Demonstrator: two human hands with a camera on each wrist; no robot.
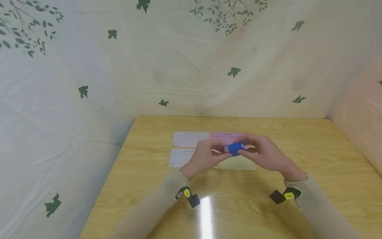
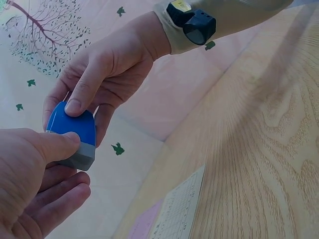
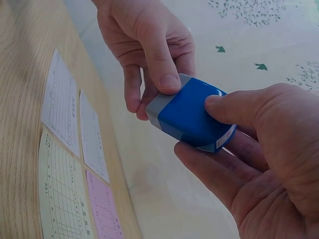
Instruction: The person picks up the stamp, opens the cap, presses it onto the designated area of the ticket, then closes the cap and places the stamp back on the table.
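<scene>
A blue stamp (image 1: 234,149) with a grey cap (image 3: 160,107) is held up over the table between both hands. My left hand (image 1: 204,155) pinches it at the grey cap end, thumb on top. From the other side my right hand (image 1: 265,154) grips the blue body between thumb and fingers. In the right wrist view a small white label (image 3: 226,138) shows on the rounded end of the stamp. The cap sits against the blue body. Under the hands lie paper forms, partly covered by them in the head view.
Two white forms, an upper one (image 1: 191,139) and a lower one (image 1: 180,158), lie left of a pink form (image 1: 223,135) and a pale yellow-green form (image 1: 235,163) on the wooden table (image 1: 149,192). A pale curtain (image 1: 191,66) with leaf and bird prints hangs around it.
</scene>
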